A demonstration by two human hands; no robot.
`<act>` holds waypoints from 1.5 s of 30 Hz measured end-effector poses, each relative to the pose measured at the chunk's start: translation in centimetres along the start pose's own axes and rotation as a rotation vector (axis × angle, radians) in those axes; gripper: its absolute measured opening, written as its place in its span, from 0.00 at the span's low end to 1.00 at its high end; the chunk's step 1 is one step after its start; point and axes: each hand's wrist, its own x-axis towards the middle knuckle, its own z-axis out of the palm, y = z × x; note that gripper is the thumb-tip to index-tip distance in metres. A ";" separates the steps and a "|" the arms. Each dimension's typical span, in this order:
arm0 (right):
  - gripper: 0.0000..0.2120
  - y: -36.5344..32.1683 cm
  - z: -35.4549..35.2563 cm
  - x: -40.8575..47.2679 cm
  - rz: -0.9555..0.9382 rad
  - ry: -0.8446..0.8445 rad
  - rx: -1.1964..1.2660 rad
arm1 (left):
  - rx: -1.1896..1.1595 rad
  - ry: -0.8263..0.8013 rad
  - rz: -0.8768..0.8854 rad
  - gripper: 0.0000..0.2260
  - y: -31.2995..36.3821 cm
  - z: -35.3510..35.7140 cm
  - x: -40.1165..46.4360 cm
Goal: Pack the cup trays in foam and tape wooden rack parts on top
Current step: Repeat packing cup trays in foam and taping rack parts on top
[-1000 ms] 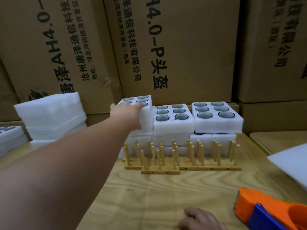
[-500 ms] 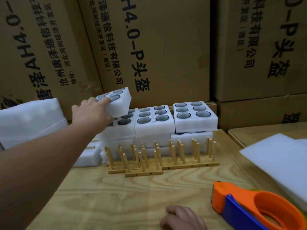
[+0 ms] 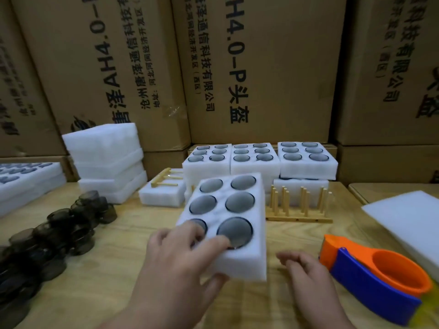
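My left hand [image 3: 183, 255] grips the near corner of a white foam cup tray [image 3: 240, 219] holding several dark cups, tilted just above the wooden table [image 3: 118, 293]. Its fingers lie over the top near a cup hole, thumb under the edge. My right hand [image 3: 301, 264] hovers beside the tray's near right corner with loosely curled fingers, holding nothing. Behind stand stacked cup trays [image 3: 256, 160]. A wooden peg rack [image 3: 299, 207] stands in front of them. A smaller wooden rack part [image 3: 165, 180] lies on a foam block [image 3: 164, 195].
An orange and blue tape dispenser [image 3: 373, 279] lies at the right, with a flat foam sheet [image 3: 408, 222] behind it. Several dark loose cups [image 3: 59, 229] crowd the left. A foam stack [image 3: 107, 162] and another cup tray [image 3: 23, 179] sit far left. Cardboard boxes [image 3: 261, 67] wall the back.
My left hand has lifted a cup tray off the back left stack and drawn it toward me over the table. My right hand rose from the table edge toward the tray.
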 end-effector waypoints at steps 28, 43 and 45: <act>0.16 -0.4 -4.6 -3.8 0.119 0.014 0.207 | -0.124 -0.744 -0.081 0.44 10.1 9.7 -2.7; 0.17 -1.2 -4.3 -4.6 0.103 0.025 0.161 | -0.125 -0.798 -0.224 0.34 9.3 10.8 0.8; 0.17 -1.2 -4.4 -4.6 0.117 0.025 0.180 | -0.173 -0.778 -0.295 0.32 7.7 10.8 1.7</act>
